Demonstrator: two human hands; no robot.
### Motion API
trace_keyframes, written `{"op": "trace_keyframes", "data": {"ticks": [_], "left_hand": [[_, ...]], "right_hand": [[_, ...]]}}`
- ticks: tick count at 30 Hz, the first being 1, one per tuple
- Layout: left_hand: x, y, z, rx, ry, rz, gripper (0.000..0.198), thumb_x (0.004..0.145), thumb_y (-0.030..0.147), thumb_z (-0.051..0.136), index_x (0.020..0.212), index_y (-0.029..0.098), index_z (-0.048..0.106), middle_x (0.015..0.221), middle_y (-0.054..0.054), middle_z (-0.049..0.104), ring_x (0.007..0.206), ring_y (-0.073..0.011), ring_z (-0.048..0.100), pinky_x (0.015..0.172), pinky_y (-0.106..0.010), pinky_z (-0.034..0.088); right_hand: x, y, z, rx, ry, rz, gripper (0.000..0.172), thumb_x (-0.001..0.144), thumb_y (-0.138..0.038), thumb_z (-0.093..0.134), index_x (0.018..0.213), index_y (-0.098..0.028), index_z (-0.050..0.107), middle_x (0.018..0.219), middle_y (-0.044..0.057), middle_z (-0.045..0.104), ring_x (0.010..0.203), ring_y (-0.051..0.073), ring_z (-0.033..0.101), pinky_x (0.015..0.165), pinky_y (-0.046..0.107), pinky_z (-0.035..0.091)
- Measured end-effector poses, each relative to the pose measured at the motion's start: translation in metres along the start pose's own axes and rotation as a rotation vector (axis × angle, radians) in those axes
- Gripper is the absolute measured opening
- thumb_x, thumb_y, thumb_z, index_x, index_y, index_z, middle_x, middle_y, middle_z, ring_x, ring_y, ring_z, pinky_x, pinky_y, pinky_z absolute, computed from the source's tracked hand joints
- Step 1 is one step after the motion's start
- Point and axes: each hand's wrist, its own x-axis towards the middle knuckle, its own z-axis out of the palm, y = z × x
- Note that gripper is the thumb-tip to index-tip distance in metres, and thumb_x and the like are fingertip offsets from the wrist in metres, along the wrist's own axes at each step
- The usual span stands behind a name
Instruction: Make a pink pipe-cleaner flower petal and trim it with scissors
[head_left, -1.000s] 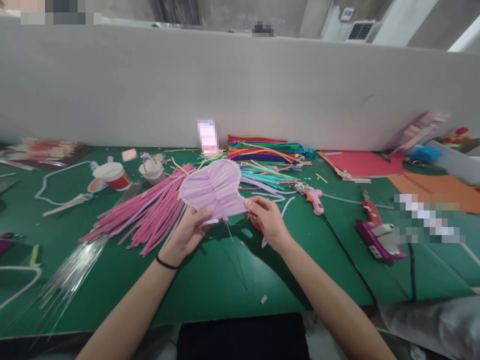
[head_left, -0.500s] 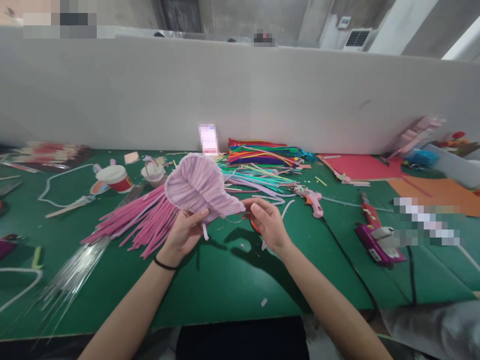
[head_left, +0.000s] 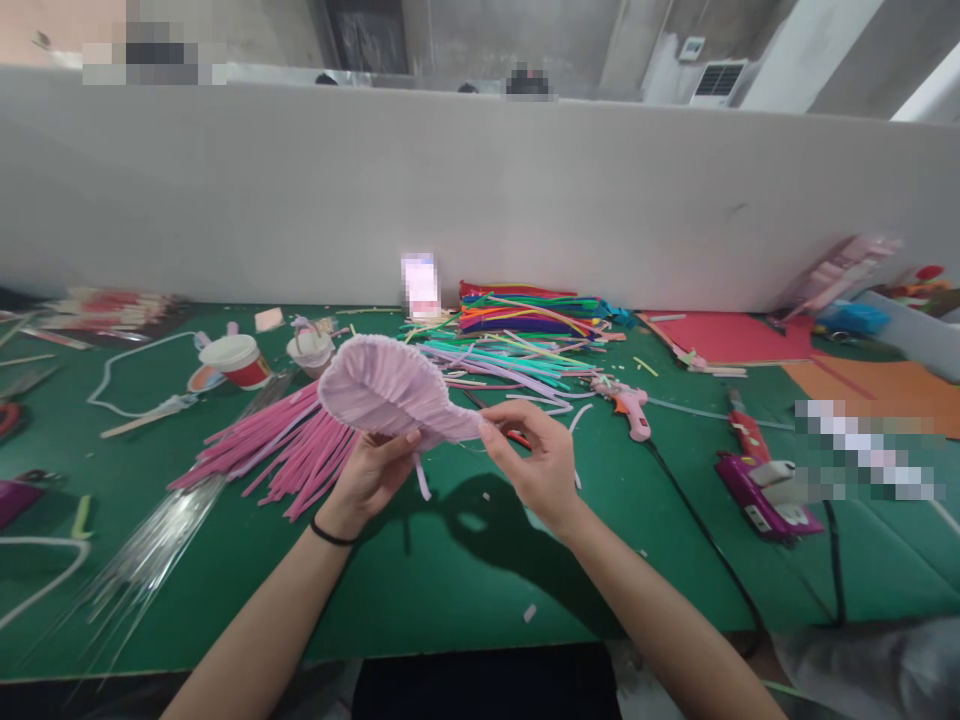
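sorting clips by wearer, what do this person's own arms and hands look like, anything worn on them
The left hand and right hand are bare, without gloves. A thin, plain black band circles the left wrist; nothing shows on the right wrist. No sleeves are visible on the forearms.

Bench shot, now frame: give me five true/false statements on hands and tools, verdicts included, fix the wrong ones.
1. The left hand holds the lilac fuzzy leaf-shaped piece. True.
2. The right hand pinches that piece's narrow end. True.
3. A hand holds the pink pistol-shaped glue gun. False: it lies on the flat green tabletop.
4. The thin black wristband is on the right arm. False: it's on the left arm.
5. The round red-and-white cup stands right of the glue gun. False: left of it.
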Motion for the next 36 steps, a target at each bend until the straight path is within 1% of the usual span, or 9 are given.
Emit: {"op": "trace_keyframes", "data": {"ticks": [3, 7, 14, 17, 21, 24, 28, 33, 36], "left_hand": [[0.000, 0.000, -0.001, 0.011, -0.014, 0.006, 0.030, 0.052, 0.009, 0.086, 0.079, 0.017, 0.074, 0.083, -0.003, 0.077, 0.084, -0.0210, 0.071, 0.089, -0.032, 0.054], [0.000, 0.000, -0.001, 0.015, -0.011, 0.008, 0.031, 0.051, 0.010, 0.087, 0.079, 0.018, 0.074, 0.084, -0.003, 0.077, 0.086, -0.0213, 0.071, 0.088, -0.032, 0.054], [-0.005, 0.004, 0.006, 0.016, 0.015, 0.001, 0.049, 0.055, 0.010, 0.084, 0.101, 0.020, 0.071, 0.087, -0.003, 0.077, 0.098, -0.0265, 0.070, 0.090, -0.037, 0.056], [-0.006, 0.006, 0.009, -0.005, 0.037, -0.012, 0.046, 0.061, 0.010, 0.080, 0.106, 0.019, 0.068, 0.086, -0.003, 0.077, 0.090, -0.0257, 0.072, 0.083, -0.035, 0.059], [-0.005, 0.007, 0.010, -0.003, 0.102, 0.010, 0.039, 0.070, 0.008, 0.071, 0.108, 0.016, 0.067, 0.082, -0.003, 0.076, 0.072, -0.0203, 0.073, 0.064, -0.026, 0.062], [-0.005, 0.007, 0.011, 0.018, 0.110, 0.010, 0.036, 0.074, 0.009, 0.068, 0.110, 0.015, 0.066, 0.083, -0.004, 0.076, 0.065, -0.0187, 0.072, 0.055, -0.023, 0.060], [-0.007, 0.005, 0.013, 0.062, 0.047, -0.095, 0.038, 0.073, 0.011, 0.068, 0.111, 0.011, 0.066, 0.090, -0.010, 0.076, 0.069, -0.0233, 0.073, 0.062, -0.030, 0.063], [-0.009, 0.002, 0.015, 0.067, 0.033, -0.129, 0.030, 0.073, 0.009, 0.068, 0.103, 0.008, 0.070, 0.091, -0.012, 0.077, 0.072, -0.0241, 0.073, 0.063, -0.029, 0.062], [-0.008, 0.001, 0.014, 0.085, 0.020, -0.138, 0.032, 0.074, 0.010, 0.067, 0.105, 0.008, 0.070, 0.091, -0.013, 0.076, 0.070, -0.0250, 0.073, 0.065, -0.031, 0.062]], "right_hand": [[0.000, -0.001, 0.000, -0.008, -0.002, -0.024, 0.007, 0.083, -0.027, 0.063, 0.085, -0.025, 0.069, 0.085, 0.003, 0.069, 0.077, 0.018, 0.062, 0.069, 0.030, 0.049], [0.002, 0.000, 0.001, 0.075, 0.007, 0.078, 0.006, 0.082, -0.028, 0.064, 0.084, -0.024, 0.068, 0.081, 0.001, 0.067, 0.072, 0.016, 0.061, 0.067, 0.029, 0.049], [0.010, 0.006, 0.001, 0.274, 0.002, 0.276, 0.015, 0.077, -0.038, 0.069, 0.080, -0.023, 0.067, 0.074, 0.000, 0.064, 0.063, 0.013, 0.056, 0.060, 0.028, 0.052], [0.013, 0.011, 0.003, 0.397, 0.021, 0.349, 0.017, 0.074, -0.038, 0.072, 0.078, -0.023, 0.068, 0.070, -0.002, 0.060, 0.060, 0.011, 0.054, 0.057, 0.026, 0.053], [0.015, 0.018, 0.004, 0.517, -0.004, 0.465, 0.019, 0.072, -0.039, 0.074, 0.079, -0.022, 0.068, 0.068, -0.003, 0.060, 0.058, 0.010, 0.056, 0.054, 0.024, 0.054], [0.015, 0.023, 0.003, 0.514, -0.048, 0.511, 0.024, 0.070, -0.042, 0.075, 0.081, -0.021, 0.068, 0.071, -0.002, 0.064, 0.061, 0.013, 0.063, 0.054, 0.025, 0.055], [0.016, 0.026, 0.001, 0.458, -0.105, 0.557, 0.027, 0.069, -0.043, 0.076, 0.077, -0.019, 0.066, 0.068, -0.001, 0.065, 0.059, 0.014, 0.066, 0.052, 0.024, 0.055], [0.016, 0.028, 0.000, 0.441, -0.110, 0.590, 0.029, 0.067, -0.043, 0.078, 0.075, -0.019, 0.064, 0.064, -0.002, 0.063, 0.055, 0.013, 0.065, 0.049, 0.023, 0.055], [0.015, 0.029, -0.001, 0.445, -0.109, 0.585, 0.031, 0.066, -0.045, 0.078, 0.075, -0.018, 0.064, 0.064, -0.002, 0.064, 0.054, 0.013, 0.065, 0.049, 0.023, 0.055]]}}
